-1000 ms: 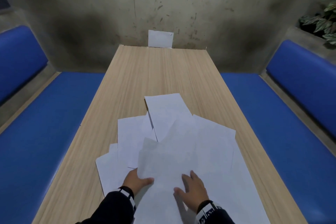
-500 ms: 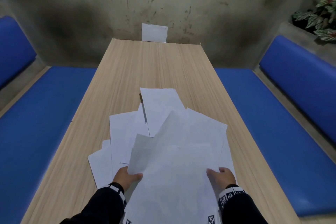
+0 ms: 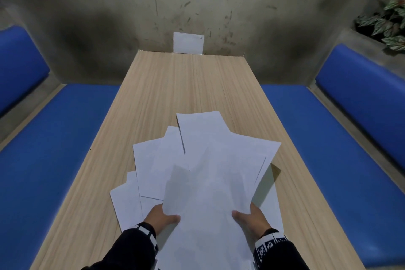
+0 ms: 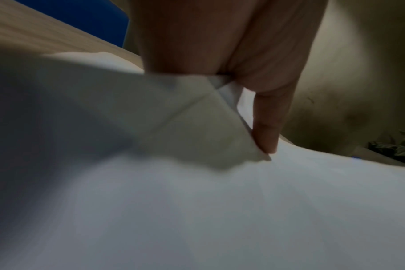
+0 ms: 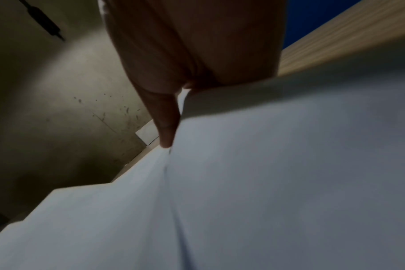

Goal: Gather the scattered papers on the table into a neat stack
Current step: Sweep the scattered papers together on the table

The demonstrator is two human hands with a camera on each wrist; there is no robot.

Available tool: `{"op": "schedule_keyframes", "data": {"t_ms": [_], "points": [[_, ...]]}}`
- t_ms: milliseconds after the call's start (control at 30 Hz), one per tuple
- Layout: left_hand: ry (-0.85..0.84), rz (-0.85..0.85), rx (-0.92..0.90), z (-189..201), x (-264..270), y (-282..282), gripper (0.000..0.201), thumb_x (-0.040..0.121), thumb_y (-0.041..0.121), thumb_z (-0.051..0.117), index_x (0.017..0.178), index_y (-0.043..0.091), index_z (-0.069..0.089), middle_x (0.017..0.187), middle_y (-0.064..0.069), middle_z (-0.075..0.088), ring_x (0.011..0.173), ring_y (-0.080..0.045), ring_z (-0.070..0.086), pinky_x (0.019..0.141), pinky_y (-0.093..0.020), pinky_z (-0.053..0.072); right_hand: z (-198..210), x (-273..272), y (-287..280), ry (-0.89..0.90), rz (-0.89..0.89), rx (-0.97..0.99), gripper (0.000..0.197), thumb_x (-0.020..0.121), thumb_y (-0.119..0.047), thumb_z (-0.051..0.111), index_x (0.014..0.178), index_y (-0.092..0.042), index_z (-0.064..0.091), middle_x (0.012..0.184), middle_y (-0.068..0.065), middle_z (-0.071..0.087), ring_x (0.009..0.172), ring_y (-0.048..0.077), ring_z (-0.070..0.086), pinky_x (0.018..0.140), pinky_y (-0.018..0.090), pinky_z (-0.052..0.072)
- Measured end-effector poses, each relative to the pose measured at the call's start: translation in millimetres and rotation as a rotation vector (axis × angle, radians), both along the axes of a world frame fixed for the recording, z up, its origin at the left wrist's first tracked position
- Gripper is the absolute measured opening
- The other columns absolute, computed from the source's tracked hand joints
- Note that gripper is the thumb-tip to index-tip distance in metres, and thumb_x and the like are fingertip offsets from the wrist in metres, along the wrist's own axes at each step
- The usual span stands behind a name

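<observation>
Your left hand (image 3: 161, 218) grips the left edge of the papers (image 3: 210, 193), thumb lying on top and fingers tucked beneath; the left wrist view shows the thumb (image 4: 267, 127) pressing a folded corner down onto the sheet below. Further sheets fan out loose to the left and ahead of this hand, flat on the table (image 3: 175, 85). Your right hand (image 3: 249, 218) grips the right edge of the same bundle in the same way, thumb on top; the right wrist view shows the sheet edge wedged between thumb (image 5: 166, 127) and palm. The bundle is lifted at its near end, over the near half of the table. To either side run blue benches (image 3: 54, 138). A small white card (image 3: 188, 42) stands against the wall at the table's far end, well apart from the papers. A plant (image 3: 388, 22) sits at far right.
</observation>
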State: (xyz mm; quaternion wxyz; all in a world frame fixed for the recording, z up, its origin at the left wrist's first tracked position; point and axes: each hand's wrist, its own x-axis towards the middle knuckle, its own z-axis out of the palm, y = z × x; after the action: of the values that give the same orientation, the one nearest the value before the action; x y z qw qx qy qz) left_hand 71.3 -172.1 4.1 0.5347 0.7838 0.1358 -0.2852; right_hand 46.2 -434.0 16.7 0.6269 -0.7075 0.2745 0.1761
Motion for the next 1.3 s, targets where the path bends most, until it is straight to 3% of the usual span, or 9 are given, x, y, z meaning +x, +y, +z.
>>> {"op": "schedule_keyframes", "data": {"t_ms": [100, 200, 400, 733, 933, 1067, 1167, 1233, 1300], "points": [[-0.008, 0.015, -0.045, 3, -2, 1, 0.04, 0.055, 0.026, 0.062, 0.094, 0.014, 0.061, 0.094, -0.008, 0.067, 0.091, -0.025, 0.064, 0.074, -0.028, 0.047, 8, -4, -1, -0.038, -0.029, 0.036, 0.023, 0.086, 0.001, 0.059, 0.109, -0.001, 0.06, 0.089, 0.011, 0.069, 0.082, 0.027, 0.066, 0.063, 0.027, 0.053], [-0.024, 0.048, -0.157, 8, -6, 6, 0.05, 0.046, 0.032, 0.067, 0.095, 0.022, 0.059, 0.103, -0.007, 0.068, 0.101, -0.026, 0.064, 0.08, -0.029, 0.049, 14, -11, -7, -0.105, -0.036, 0.055, 0.031, 0.076, -0.007, 0.07, 0.104, 0.006, 0.065, 0.08, 0.012, 0.074, 0.083, 0.033, 0.068, 0.074, 0.036, 0.054], [-0.07, 0.066, -0.231, 13, -7, 9, 0.05, 0.059, 0.027, 0.071, 0.106, 0.023, 0.056, 0.11, -0.003, 0.068, 0.104, -0.021, 0.064, 0.091, -0.031, 0.047, 16, -16, -21, -0.12, 0.043, 0.157, 0.094, 0.012, -0.046, 0.093, 0.093, -0.004, 0.069, 0.089, 0.014, 0.078, 0.09, 0.034, 0.071, 0.089, 0.043, 0.053], [-0.157, 0.003, -0.126, 33, -6, -6, 0.05, 0.071, 0.041, 0.062, 0.115, 0.019, 0.049, 0.117, 0.004, 0.059, 0.1, -0.015, 0.057, 0.085, -0.025, 0.043, 32, -9, -5, -0.157, 0.026, -0.049, 0.019, 0.075, 0.007, 0.07, 0.088, -0.006, 0.067, 0.095, 0.023, 0.07, 0.073, 0.018, 0.061, 0.051, 0.012, 0.051], [-0.105, 0.29, -0.355, 74, 71, 20, 0.083, 0.049, 0.073, 0.06, 0.112, 0.02, 0.047, 0.114, -0.005, 0.053, 0.104, -0.023, 0.053, 0.085, -0.033, 0.044, 42, -16, -17, -0.126, 0.039, 0.061, 0.068, 0.048, -0.022, 0.09, 0.108, -0.005, 0.063, 0.09, 0.007, 0.068, 0.082, 0.018, 0.064, 0.064, 0.016, 0.056], [-0.121, 0.373, -0.597, 107, 113, 4, 0.019, 0.087, 0.025, 0.057, 0.094, 0.008, 0.06, 0.08, -0.004, 0.075, 0.075, -0.016, 0.073, 0.068, -0.023, 0.057, 51, -19, -24, -0.001, 0.037, 0.097, 0.042, 0.08, 0.007, 0.066, 0.12, 0.012, 0.053, 0.084, 0.01, 0.063, 0.07, 0.016, 0.06, 0.05, 0.016, 0.052], [-0.305, 0.502, -0.627, 137, 140, 13, 0.022, 0.087, -0.01, 0.04, 0.076, 0.007, 0.05, 0.055, -0.007, 0.068, 0.039, -0.008, 0.061, 0.042, -0.018, 0.053, 71, -19, -18, -0.078, -0.004, 0.165, 0.043, 0.079, 0.014, 0.062, 0.119, 0.001, 0.053, 0.108, 0.01, 0.064, 0.068, 0.004, 0.065, 0.05, 0.007, 0.049], [-0.448, 0.537, -0.736, 166, 149, 25, 0.024, 0.085, -0.014, 0.041, 0.1, 0.003, 0.048, 0.063, -0.006, 0.067, 0.038, -0.004, 0.056, 0.051, -0.02, 0.056, 80, -20, -17, -0.23, -0.078, 0.208, 0.068, 0.067, 0.016, 0.073, 0.124, -0.007, 0.044, 0.11, -0.001, 0.055, 0.068, -0.003, 0.064, 0.05, -0.001, 0.044], [-0.604, 0.434, -0.793, 193, 136, 33, 0.043, 0.08, -0.01, 0.054, 0.113, 0.016, 0.046, 0.076, 0.001, 0.066, 0.045, -0.002, 0.056, 0.063, -0.021, 0.058, 79, -18, -20, -0.257, -0.028, 0.179, 0.112, 0.019, -0.026, 0.097, 0.117, -0.011, 0.045, 0.108, 0.002, 0.051, 0.083, 0.011, 0.056, 0.059, -0.001, 0.045]]}}
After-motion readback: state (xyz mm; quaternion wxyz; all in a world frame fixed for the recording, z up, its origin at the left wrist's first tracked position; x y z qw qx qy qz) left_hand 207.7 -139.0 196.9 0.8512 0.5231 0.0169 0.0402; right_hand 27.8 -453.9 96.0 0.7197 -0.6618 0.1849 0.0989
